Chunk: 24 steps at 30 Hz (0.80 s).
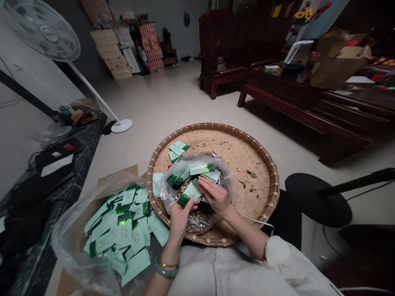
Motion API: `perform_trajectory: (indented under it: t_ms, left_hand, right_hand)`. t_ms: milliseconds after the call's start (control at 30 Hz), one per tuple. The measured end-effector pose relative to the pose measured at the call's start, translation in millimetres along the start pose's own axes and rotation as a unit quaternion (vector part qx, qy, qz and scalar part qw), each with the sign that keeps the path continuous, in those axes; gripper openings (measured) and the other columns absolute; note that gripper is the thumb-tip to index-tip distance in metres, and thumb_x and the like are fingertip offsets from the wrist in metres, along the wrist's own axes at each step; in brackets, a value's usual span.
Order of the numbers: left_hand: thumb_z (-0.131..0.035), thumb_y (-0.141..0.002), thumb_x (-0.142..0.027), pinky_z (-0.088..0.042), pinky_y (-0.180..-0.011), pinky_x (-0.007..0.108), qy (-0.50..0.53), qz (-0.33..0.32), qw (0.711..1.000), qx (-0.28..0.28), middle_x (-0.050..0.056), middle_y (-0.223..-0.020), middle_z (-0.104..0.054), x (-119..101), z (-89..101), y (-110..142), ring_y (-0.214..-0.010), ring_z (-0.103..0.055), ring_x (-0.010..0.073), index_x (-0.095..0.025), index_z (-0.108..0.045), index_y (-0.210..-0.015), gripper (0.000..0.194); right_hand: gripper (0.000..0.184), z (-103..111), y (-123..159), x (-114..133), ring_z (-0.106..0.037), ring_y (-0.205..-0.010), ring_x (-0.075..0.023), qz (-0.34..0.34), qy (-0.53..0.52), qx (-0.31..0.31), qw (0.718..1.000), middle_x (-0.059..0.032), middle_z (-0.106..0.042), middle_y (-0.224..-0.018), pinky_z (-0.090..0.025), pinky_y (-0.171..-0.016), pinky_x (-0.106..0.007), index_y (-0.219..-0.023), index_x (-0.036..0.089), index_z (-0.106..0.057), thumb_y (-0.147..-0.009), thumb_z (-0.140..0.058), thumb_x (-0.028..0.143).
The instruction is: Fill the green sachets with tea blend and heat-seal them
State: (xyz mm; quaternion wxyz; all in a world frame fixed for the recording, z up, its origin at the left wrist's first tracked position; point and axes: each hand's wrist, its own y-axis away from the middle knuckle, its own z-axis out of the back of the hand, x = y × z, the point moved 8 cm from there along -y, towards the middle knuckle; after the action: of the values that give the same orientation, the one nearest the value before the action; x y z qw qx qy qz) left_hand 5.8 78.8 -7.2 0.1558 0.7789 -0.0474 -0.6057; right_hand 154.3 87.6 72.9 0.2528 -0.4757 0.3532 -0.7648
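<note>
Between my hands is a green packet, held over a clear plastic bag. My left hand pinches its lower end, thumb on top. The fingers of my right hand lie together at its upper right edge. Inside the bag, more green packets rest on loose dried leaf-like bits. The bag stands in a round woven bamboo tray. A small stack of packets lies on the tray's far left, and dark scraps are scattered on its right side.
At the left, a box lined with plastic holds a heap of green packets. A standing fan rises at the far left beside a dark marble ledge. A round black base stands right of the tray; a wooden table is beyond it.
</note>
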Motion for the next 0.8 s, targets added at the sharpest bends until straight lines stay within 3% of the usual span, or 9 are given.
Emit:
perform_trajectory:
  t_ms: [267, 367, 467, 633, 733, 800]
  left_hand:
    - [-0.081, -0.058, -0.030, -0.058, -0.062, 0.026, 0.031, 0.008, 0.999, -0.018, 0.009, -0.080, -0.076, 1, 2.5, -1, -0.073, -0.073, 0.0223, -0.010, -0.071, -0.085, 0.035]
    - [-0.081, -0.058, -0.031, -0.058, -0.062, 0.027, 0.026, 0.006, 0.999, -0.017, 0.010, -0.082, -0.076, 0, 3.1, -1, -0.073, -0.073, 0.0225, -0.010, -0.071, -0.087, 0.037]
    - [-0.080, -0.059, -0.033, -0.058, -0.065, 0.029, -0.003, -0.005, 1.000, -0.013, 0.009, -0.079, -0.076, 0, 6.3, -1, -0.073, -0.073, 0.0230, -0.010, -0.071, -0.087, 0.037]
    - [-0.075, -0.063, -0.050, -0.058, -0.064, 0.032, -0.025, -0.013, 0.999, -0.025, 0.003, -0.063, -0.070, 4, 19.8, -9, -0.067, -0.070, 0.0219, -0.013, -0.063, -0.069, 0.039]
    - [-0.070, -0.062, -0.061, -0.058, -0.063, 0.033, -0.007, -0.016, 0.999, -0.029, 0.002, -0.062, -0.068, 4, 24.9, -13, -0.069, -0.070, 0.0225, -0.015, -0.057, -0.062, 0.048]
    - [-0.070, -0.060, -0.063, -0.058, -0.065, 0.035, 0.002, -0.018, 1.000, -0.025, 0.003, -0.066, -0.069, 3, 24.9, -15, -0.071, -0.069, 0.0232, -0.015, -0.058, -0.064, 0.050]
  right_hand:
    - [0.035, -2, 1, -7, -0.065, -0.106, -0.0176, -0.041, 0.009, 0.021, 0.999, -0.0100, -0.068, -0.117, -0.055, -0.093, -0.032, -0.124, 0.021, -0.062, -0.093, -0.048, 0.013]
    - [0.025, -2, 0, -13, -0.066, -0.100, -0.0177, -0.090, -0.004, 0.023, 0.996, -0.0092, -0.070, -0.108, -0.055, -0.089, -0.032, -0.110, 0.021, -0.068, -0.093, -0.049, 0.019]
    - [0.014, 1, -2, -20, -0.065, -0.084, -0.0181, -0.150, 0.004, 0.013, 0.989, -0.0084, -0.068, -0.092, -0.055, -0.074, -0.031, -0.088, 0.019, -0.069, -0.088, -0.058, 0.028]
    - [0.024, 4, -12, -13, -0.053, -0.076, -0.0186, -0.133, 0.067, 0.060, 0.987, -0.0063, -0.055, -0.077, -0.047, -0.068, -0.031, -0.065, 0.018, -0.062, -0.086, -0.059, 0.028]
    - [0.020, 1, -12, -14, -0.054, -0.075, -0.0180, -0.155, 0.008, 0.089, 0.984, -0.0054, -0.059, -0.075, -0.045, -0.069, -0.030, -0.071, 0.018, -0.064, -0.088, -0.056, 0.025]
    - [0.020, -5, -7, -24, -0.054, -0.072, -0.0176, -0.217, -0.046, 0.117, 0.968, -0.0039, -0.061, -0.072, -0.044, -0.068, -0.029, -0.071, 0.017, -0.065, -0.087, -0.057, 0.028]
